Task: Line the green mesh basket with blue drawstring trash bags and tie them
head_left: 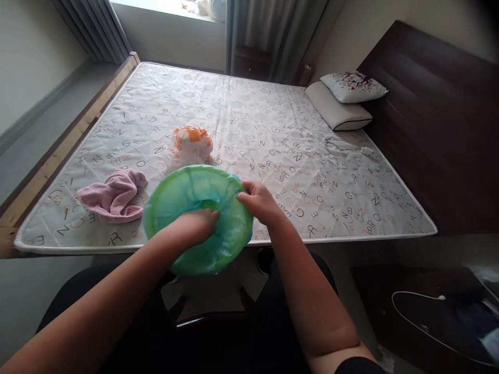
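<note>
Through the head camera I have my right hand (pixel 257 200) closed in a pinch on the rim of a round green bin (pixel 232 236), the thumb lying on the near side of the edge. A thin bluish plastic liner (pixel 187 182) covers the bin's rim and lines its inside. My left hand (pixel 197 224) reaches into the bin's mouth, just left of that pinch, fingers bent; I can't tell whether they grip the liner or only press on it. The bin sits directly between my two hands, tilted so its mouth faces me, in front of the mattress (pixel 273 150) edge and above my knees.

Beyond the grip, near the bin's far rim, an orange-and-white bundle (pixel 191 143) rests on the mattress. Left of the grip, just beside the bin, lies a crumpled pink cloth (pixel 117 195). Well off to the right and farther out, a printed pillow (pixel 353 85) lies on a plain white pillow (pixel 337 106), near the dark headboard (pixel 429 130).
</note>
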Action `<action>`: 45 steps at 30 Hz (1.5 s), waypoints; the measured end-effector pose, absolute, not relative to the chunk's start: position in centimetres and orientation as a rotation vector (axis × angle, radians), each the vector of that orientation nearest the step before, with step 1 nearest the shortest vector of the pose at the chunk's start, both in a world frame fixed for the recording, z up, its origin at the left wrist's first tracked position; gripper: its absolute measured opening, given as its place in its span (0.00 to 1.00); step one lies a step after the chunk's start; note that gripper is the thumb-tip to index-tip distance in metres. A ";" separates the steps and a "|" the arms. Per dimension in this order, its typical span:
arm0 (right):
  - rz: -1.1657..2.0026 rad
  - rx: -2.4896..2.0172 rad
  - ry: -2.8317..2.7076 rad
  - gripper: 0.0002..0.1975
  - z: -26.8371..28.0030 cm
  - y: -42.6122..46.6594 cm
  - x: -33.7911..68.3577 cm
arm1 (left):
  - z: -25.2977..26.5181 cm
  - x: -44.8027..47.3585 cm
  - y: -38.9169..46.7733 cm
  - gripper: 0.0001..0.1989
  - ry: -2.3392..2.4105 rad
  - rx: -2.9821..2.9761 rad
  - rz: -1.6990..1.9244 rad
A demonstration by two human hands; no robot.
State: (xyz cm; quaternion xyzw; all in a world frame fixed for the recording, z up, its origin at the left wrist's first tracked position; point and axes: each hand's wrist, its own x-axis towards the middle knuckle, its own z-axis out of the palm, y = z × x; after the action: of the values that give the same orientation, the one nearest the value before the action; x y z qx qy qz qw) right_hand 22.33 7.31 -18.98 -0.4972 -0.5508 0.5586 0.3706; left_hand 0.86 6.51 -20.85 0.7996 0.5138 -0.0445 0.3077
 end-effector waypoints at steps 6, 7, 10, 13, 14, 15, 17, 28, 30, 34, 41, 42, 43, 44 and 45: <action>1.406 -1.214 -0.729 0.12 -23.5 10.3 26.1 | -18.0 -0.9 8.2 0.21 1.304 2.365 0.421; 1.385 -1.194 -0.630 0.14 -24.3 10.6 26.2 | -18.2 -1.3 8.6 0.19 1.346 2.367 0.595; 1.364 -1.217 -0.354 0.16 -26.4 11.3 25.2 | -20.1 -2.4 10.0 0.20 1.548 2.236 0.873; 1.323 -1.242 -0.216 0.15 -27.6 11.6 23.7 | -22.5 -3.7 11.4 0.26 1.661 2.008 0.867; 1.289 -1.229 -0.203 0.15 -27.8 11.7 23.4 | -23.3 -4.3 11.9 0.27 1.675 1.924 0.865; 1.255 -1.216 -0.197 0.15 -27.8 11.7 23.2 | -24.1 -4.9 12.4 0.27 1.686 1.842 0.879; 1.207 -1.206 -0.187 0.16 -27.7 11.9 23.2 | -25.5 -6.1 13.6 0.27 1.713 1.692 0.955; 1.162 -1.342 -0.115 0.07 -27.7 11.8 24.0 | -30.5 -11.3 22.3 0.19 1.921 1.862 0.707; 1.146 -1.358 -0.117 0.07 -27.8 11.9 24.1 | -31.3 -12.2 23.9 0.19 1.860 1.918 0.617; 1.147 -1.366 -0.102 0.06 -27.7 12.1 24.6 | -33.0 -12.4 26.6 0.24 1.716 1.948 0.500; 1.205 -1.361 -0.074 0.06 -27.4 12.1 25.1 | -35.6 -9.5 27.9 0.38 1.628 1.813 0.358; 1.219 -1.370 -0.084 0.06 -27.4 12.0 25.1 | -35.9 -9.3 27.8 0.39 1.630 1.768 0.343; 1.237 -1.381 -0.100 0.05 -27.4 11.9 25.0 | -36.1 -9.1 27.7 0.39 1.633 1.724 0.336; 1.258 -1.391 -0.120 0.05 -27.3 11.7 25.0 | -36.2 -9.0 27.7 0.37 1.640 1.687 0.342; 1.279 -1.398 -0.141 0.04 -27.3 11.6 25.0 | -36.2 -8.9 27.6 0.34 1.652 1.660 0.362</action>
State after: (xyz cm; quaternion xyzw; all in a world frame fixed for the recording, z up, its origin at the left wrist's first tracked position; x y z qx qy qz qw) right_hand 25.05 11.60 -27.30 -0.5986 -0.0603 0.5474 0.5817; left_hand -8.93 27.61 -36.24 0.6489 0.6458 0.1417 0.3767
